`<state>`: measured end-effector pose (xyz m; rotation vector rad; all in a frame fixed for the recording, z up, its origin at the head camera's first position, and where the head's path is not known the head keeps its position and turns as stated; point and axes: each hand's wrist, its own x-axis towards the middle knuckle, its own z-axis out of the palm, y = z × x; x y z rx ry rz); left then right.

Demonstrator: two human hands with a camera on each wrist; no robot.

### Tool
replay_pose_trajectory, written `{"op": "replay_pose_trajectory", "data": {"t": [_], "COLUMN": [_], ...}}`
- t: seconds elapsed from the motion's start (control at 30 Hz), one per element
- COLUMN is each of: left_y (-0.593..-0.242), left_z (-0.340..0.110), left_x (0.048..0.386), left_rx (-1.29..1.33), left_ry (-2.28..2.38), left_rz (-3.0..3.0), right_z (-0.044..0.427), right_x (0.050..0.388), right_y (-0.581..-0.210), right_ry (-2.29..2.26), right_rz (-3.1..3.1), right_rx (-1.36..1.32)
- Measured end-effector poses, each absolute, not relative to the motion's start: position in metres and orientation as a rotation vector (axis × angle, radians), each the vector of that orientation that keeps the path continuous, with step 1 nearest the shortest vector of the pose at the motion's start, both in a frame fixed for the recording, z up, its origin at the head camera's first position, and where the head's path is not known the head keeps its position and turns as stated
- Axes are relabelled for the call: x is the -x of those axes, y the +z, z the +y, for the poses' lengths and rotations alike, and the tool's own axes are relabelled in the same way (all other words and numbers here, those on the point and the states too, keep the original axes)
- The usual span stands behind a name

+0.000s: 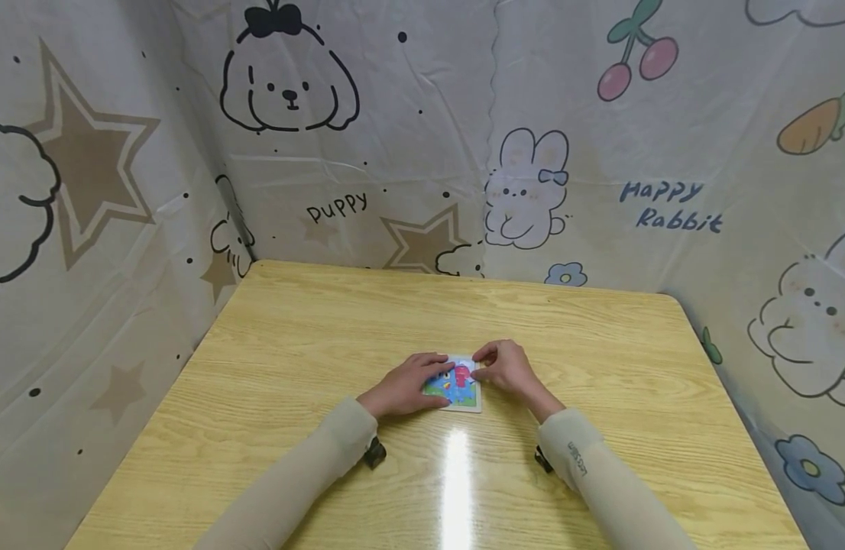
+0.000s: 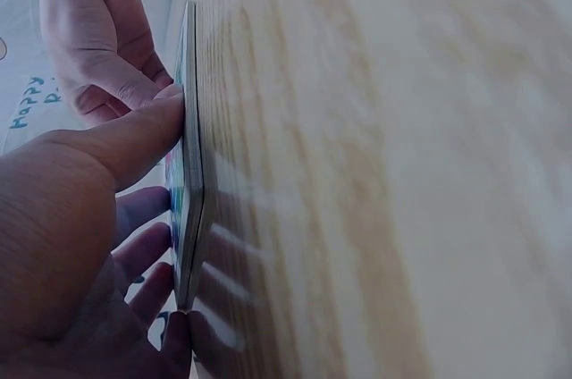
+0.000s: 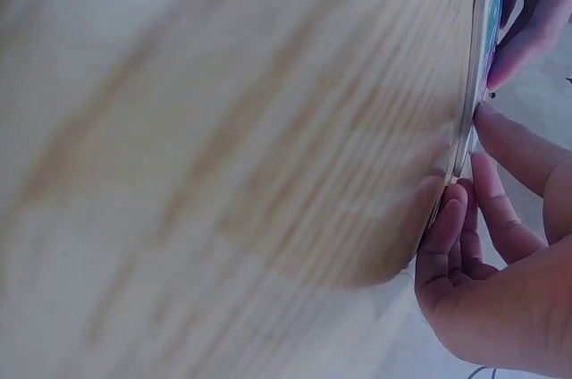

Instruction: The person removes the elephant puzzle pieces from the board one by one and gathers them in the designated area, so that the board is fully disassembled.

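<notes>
A small square picture board (image 1: 469, 398) with a pale rim lies flat on the table; its print is blue and green with a pink figure. My left hand (image 1: 409, 384) rests over its left side, thumb near the front and fingers spread towards the back. In the left wrist view, the left thumb (image 2: 147, 133) touches the top near the edge. My right hand (image 1: 510, 370) touches the board's right edge near the far corner with thumb and index finger, slightly apart. The right wrist view shows that hand's other fingers (image 3: 442, 245) bent beside the corner, at table level.
The wooden table (image 1: 312, 321) has a light grain and a bright reflection in front of the board. A printed cloth (image 1: 409, 153) with cartoon animals and stars hangs behind and along both sides. Small dark wrist devices (image 1: 375, 453) sit under both sleeves.
</notes>
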<state>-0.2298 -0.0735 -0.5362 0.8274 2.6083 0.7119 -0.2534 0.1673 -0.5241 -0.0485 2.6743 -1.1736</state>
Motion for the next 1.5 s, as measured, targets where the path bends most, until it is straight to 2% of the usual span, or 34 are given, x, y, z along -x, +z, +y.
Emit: {"op": "replay_pose_trajectory", "data": {"t": [0.6, 1.5], "left_y": [-0.5404, -0.5427], "left_z": [-0.0743, -0.0751], "left_x": [0.2325, 0.2329], "left_rx": [-0.865, -0.869], "left_ry": [0.674, 0.706], "left_rz": [2.621, 2.622], "right_z": [0.1697, 0.1701], "right_x": [0.2532, 0.2543], "right_y": [-0.5245, -0.5214], "right_ry": [-1.244, -1.090], "right_rz": [2.618, 2.697], "right_rx": [0.148, 0.333]}}
